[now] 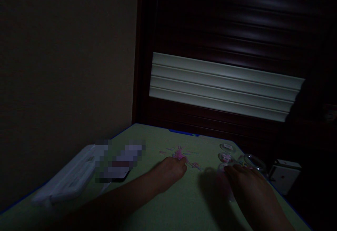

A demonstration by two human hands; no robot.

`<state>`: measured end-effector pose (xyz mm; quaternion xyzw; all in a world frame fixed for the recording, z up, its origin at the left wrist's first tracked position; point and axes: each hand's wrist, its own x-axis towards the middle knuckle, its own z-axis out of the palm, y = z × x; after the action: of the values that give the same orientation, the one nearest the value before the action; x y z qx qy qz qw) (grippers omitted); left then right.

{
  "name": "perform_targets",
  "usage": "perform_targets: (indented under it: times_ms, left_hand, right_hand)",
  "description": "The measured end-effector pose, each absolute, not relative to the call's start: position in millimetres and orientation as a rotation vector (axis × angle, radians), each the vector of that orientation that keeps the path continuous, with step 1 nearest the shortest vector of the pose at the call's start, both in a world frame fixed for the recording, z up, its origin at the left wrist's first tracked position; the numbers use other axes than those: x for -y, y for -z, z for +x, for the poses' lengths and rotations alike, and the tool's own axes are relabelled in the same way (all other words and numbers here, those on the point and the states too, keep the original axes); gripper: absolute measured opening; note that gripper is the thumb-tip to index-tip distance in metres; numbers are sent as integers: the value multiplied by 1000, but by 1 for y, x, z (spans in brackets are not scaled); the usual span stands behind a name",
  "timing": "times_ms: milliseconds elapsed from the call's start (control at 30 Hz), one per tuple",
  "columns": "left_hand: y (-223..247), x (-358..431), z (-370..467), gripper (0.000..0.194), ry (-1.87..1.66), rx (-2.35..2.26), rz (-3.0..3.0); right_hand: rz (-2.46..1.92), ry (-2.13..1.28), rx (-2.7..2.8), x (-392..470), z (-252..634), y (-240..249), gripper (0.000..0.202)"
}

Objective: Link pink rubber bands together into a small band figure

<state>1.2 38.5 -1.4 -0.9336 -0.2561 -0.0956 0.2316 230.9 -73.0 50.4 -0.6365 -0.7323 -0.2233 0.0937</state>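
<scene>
My left grip (175,169) is at a bright pink heap (179,153), pastel bits (195,165) strewn around it on the table (189,196); my right grip (244,180) covers a clear, pink-tinted container (223,182). Whether either is closed, I cannot tell. The nearby white label (228,147) is unreadable.

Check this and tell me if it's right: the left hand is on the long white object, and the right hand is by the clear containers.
Wrong on the left hand: the head view shows it at the pink pieces, not on the long white object. The right hand is by the clear containers, as stated.
</scene>
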Motion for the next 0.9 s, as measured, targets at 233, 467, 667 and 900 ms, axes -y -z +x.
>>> perform_targets:
  times_ms: [233,467,667,900]
  left_hand:
    - [-1,-36,-2,19,264,729,-2586]
    - [-7,-22,3,18,527,895,-2808]
    - [-14,-10,13,19,1215,1079,-3029]
    - [-20,1,26,20,1780,1621,-3179]
  right_hand:
    - [-1871,657,2184,72,231,-50,32]
    - [-1826,725,2177,74,225,-53,33]
    - [-1696,838,2218,76,223,-54,36]
    - [-1578,819,2266,75,219,-52,34]
